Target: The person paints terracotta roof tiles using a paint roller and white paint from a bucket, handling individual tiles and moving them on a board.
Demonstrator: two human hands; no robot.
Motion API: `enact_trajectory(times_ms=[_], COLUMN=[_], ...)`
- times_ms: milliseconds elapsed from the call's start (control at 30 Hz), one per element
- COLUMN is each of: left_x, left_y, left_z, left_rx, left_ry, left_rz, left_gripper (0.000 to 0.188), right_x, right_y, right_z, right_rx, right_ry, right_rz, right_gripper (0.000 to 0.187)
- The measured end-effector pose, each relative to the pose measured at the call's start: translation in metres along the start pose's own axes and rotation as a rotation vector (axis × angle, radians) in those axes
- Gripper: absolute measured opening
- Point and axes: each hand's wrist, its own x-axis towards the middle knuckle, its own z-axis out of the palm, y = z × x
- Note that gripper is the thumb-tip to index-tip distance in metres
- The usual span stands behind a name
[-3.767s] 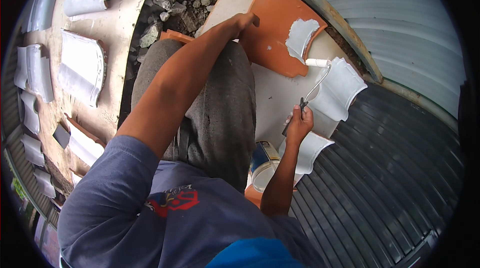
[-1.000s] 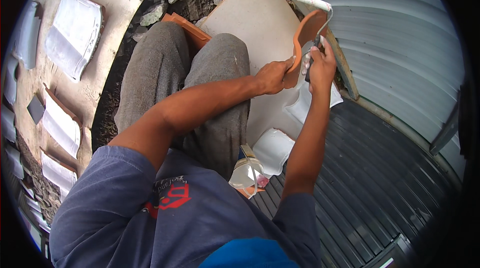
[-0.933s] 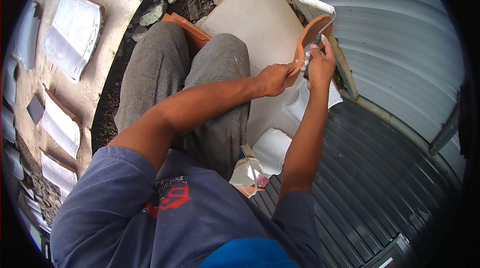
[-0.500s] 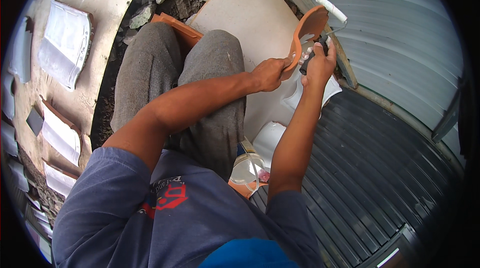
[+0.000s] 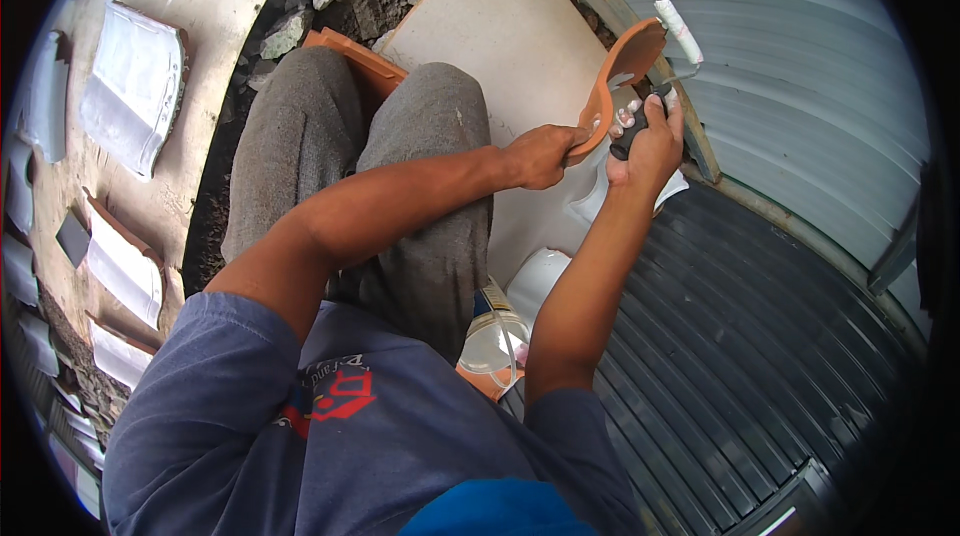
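My left hand (image 5: 543, 155) is closed on the near edge of a curved orange clay roof tile (image 5: 602, 96), held up on its edge beyond my knees. The far face of the tile, with some white paint on it, is mostly hidden. In my right hand (image 5: 648, 141) is a paint roller (image 5: 680, 31), gripped by its black handle. White paint coats the roller's sleeve and spots my right fingers. The sleeve stands just right of the tile's top end, apart from it by what I can see.
Behind my right forearm lie white-painted tiles (image 5: 535, 279) and a paint bucket (image 5: 490, 341). Another orange tile (image 5: 358, 64) rests beyond my knees. Several painted tiles (image 5: 132, 86) lie on a board at left. Dark ribbed sheeting (image 5: 740, 336) and a corrugated wall (image 5: 770, 56) bound the right.
My right hand and the roller have shifted a little to the right and down. The tile in my left hand has moved slightly right and tilted.
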Motion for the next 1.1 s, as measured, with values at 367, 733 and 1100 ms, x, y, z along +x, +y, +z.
enact_trajectory(times_ms=[367, 733, 1100], left_x=[0.004, 0.003, 0.004], left_y=[-0.004, -0.003, 0.014], left_z=[0.003, 0.001, -0.01], left_rx=[-0.023, -0.04, -0.364], left_ry=[-0.038, -0.085, -0.322], left_rz=[0.084, 0.091, -0.204], left_gripper=[0.071, 0.087, 0.106], right_x=[-0.002, -0.095, -0.03], right_y=[0.002, -0.005, -0.005], right_z=[-0.015, -0.061, -0.042], right_rx=[-0.191, -0.437, -0.341], right_ry=[-0.046, -0.066, -0.13], right_rz=[-0.111, 0.051, -0.039], right_gripper=[0.052, 0.064, 0.058])
